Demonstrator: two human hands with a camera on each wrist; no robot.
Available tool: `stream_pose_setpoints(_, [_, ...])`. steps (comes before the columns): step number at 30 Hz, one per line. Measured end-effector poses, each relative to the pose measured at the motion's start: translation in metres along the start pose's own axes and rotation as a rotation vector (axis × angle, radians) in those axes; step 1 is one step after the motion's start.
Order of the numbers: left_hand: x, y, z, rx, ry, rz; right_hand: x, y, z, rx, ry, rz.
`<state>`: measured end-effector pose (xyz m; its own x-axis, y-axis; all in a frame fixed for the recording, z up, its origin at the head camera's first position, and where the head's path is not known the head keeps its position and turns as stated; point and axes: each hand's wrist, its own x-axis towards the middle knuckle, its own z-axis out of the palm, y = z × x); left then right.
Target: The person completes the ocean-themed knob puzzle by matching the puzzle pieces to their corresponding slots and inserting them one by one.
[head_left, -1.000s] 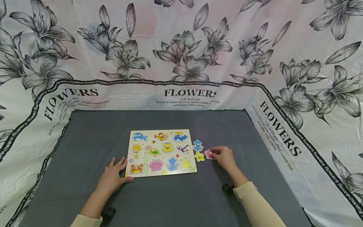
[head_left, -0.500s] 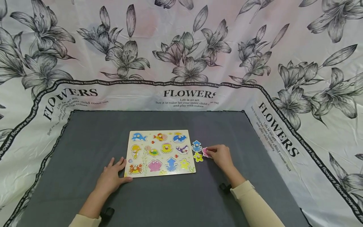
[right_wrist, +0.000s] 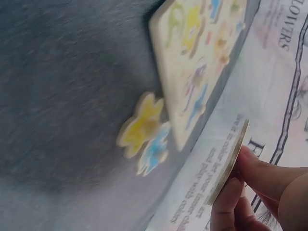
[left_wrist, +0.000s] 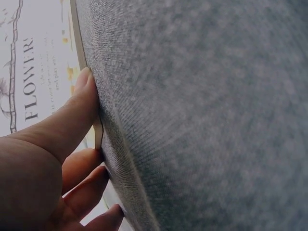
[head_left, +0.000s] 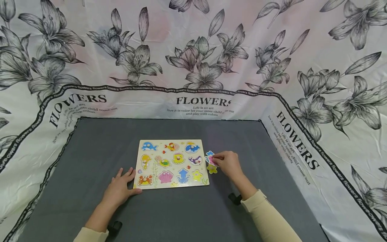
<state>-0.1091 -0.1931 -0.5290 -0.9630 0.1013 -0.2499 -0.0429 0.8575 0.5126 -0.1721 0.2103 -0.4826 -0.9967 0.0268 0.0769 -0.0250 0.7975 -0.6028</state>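
Observation:
A wooden peg puzzle board (head_left: 193, 183) with colourful sea animals lies flat in the head view. My left hand (head_left: 119, 189) rests at its near left corner, thumb along the front edge and fingers spread by the left side. To the right of the board, my right hand (head_left: 228, 164) pinches a pink puzzle piece (head_left: 211, 160) between thumb and fingers. The right wrist view shows that piece edge-on, raised off the cloth. Beneath it in the head view are a partly covered blue squid-like piece (head_left: 209, 153) and a yellow star piece (head_left: 212, 169).
Dark grey cloth (head_left: 181, 215) covers the surface around the board. Its white border (head_left: 142, 107) carries printed lettering and flowers. In the board's bottom row, pink, blue and yellow shapes show without knobs, while a crab piece (head_left: 145, 180) sits at the left.
My right hand has moved left with the pink piece, from beside the star piece to above the blue and yellow pieces. My left hand has stayed at the board's corner.

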Motion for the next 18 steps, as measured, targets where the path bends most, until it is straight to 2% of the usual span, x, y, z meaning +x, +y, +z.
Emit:
stream_pose_setpoints(6, [0.000, -0.002, -0.002, -0.001, -0.005, -0.009, -0.001, -0.019, 0.011, -0.033, -0.015, -0.051])
stream_pose_setpoints(13, [0.002, -0.001, -0.002, 0.014, 0.009, 0.000, -0.004, -0.043, 0.029, 0.007, -0.047, -0.081])
stream_pose_setpoints(18, [0.002, -0.001, 0.002, 0.020, 0.011, 0.013, -0.006, -0.059, 0.043, 0.027, -0.100, -0.142])
